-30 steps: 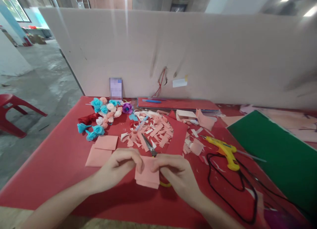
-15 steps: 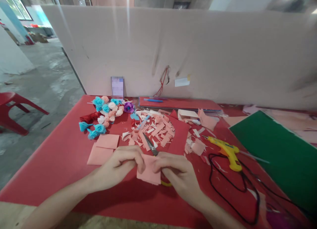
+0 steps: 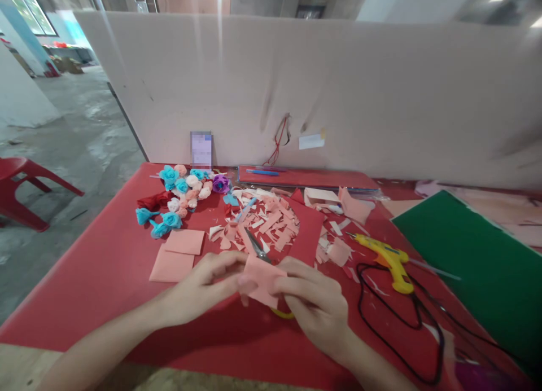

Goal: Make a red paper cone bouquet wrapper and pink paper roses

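Between my two hands is a small folded piece of pink paper, tilted and held above the red tabletop. My left hand pinches its left side, with the fingertips somewhat blurred. At the right side, my right hand grips it between thumb and fingers. Behind and below the paper lie scissors; their blades point away from me, and part of a yellow handle shows under the paper. Left of my hands, two pink paper squares overlap on the table.
Pink paper scraps are heaped mid-table. Paper flowers sit at the back left, near a propped phone. To the right lie a yellow glue gun, its looped black cord and a green sheet. A white partition stands behind.
The pink paper has been turned and tilted, its right side now lower. My left fingers have shifted to its left edge, and my right hand has moved slightly right.
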Tool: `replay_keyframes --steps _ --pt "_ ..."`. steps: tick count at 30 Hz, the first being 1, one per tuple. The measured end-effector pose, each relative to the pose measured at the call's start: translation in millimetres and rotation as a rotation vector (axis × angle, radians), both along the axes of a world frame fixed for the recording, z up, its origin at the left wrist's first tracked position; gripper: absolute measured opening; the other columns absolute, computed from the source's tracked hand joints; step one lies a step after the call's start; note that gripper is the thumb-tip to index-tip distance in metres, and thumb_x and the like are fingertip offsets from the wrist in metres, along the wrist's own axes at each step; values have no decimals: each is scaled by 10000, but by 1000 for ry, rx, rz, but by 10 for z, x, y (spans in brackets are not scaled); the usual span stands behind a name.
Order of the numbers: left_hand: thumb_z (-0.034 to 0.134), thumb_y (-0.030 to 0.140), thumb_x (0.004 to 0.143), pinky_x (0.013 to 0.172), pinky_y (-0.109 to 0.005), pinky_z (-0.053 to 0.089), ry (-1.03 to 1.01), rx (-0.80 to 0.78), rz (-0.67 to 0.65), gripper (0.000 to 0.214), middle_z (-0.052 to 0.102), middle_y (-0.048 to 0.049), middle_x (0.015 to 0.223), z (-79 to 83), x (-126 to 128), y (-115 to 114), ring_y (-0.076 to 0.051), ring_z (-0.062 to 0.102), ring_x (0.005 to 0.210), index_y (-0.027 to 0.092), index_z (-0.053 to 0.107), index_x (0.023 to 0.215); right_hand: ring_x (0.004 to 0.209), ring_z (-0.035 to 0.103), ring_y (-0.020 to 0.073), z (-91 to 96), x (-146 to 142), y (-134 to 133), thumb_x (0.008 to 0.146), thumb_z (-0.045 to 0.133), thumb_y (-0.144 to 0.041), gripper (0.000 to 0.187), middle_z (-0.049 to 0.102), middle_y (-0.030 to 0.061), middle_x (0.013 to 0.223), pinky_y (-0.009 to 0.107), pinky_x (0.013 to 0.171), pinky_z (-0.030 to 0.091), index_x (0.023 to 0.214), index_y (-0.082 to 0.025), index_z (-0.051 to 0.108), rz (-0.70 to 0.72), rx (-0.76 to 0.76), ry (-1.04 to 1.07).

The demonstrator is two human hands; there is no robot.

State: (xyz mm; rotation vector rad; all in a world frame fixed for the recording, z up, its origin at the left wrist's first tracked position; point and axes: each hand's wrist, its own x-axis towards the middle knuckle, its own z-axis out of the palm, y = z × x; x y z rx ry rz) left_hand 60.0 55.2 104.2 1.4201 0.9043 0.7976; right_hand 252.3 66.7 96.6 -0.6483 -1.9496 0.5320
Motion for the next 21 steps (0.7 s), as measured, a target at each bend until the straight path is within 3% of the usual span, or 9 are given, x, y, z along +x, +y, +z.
replay_keyframes --steps 5,16,19,21 --pt "502 281 838 631 -218 466 36 -53 -38 185 615 5 625 47 40 13 -120 622 605 140 578 747 591 526 122 -12 -5 14 765 457 -12 264 611 23 669 222 541 462 809 -211 624 -5 132 -34" --pt "544 237 798 608 -195 482 -52 -175 -28 128 643 0 675 80 10 36 -100 624 569 127 608 794 616 550 127 -31 12 41 780 455 -14 235 609 39 696 224 526 459 823 -193 602 17 222 -79" --pt "544 245 797 602 -188 472 -16 -170 -21 125 626 15 613 72 13 45 -103 624 569 134 584 755 672 583 138 -41 26 20 756 428 -7 341 639 39 800 246 598 478 997 -215 552 -34 159 -64" --pt "539 256 798 595 -187 462 43 -173 -28 164 600 23 563 61 20 46 -107 622 564 141 537 681 730 601 148 -35 32 7 775 407 -53 365 641 50 870 254 633 481 1095 -213 477 -95 7 -45"
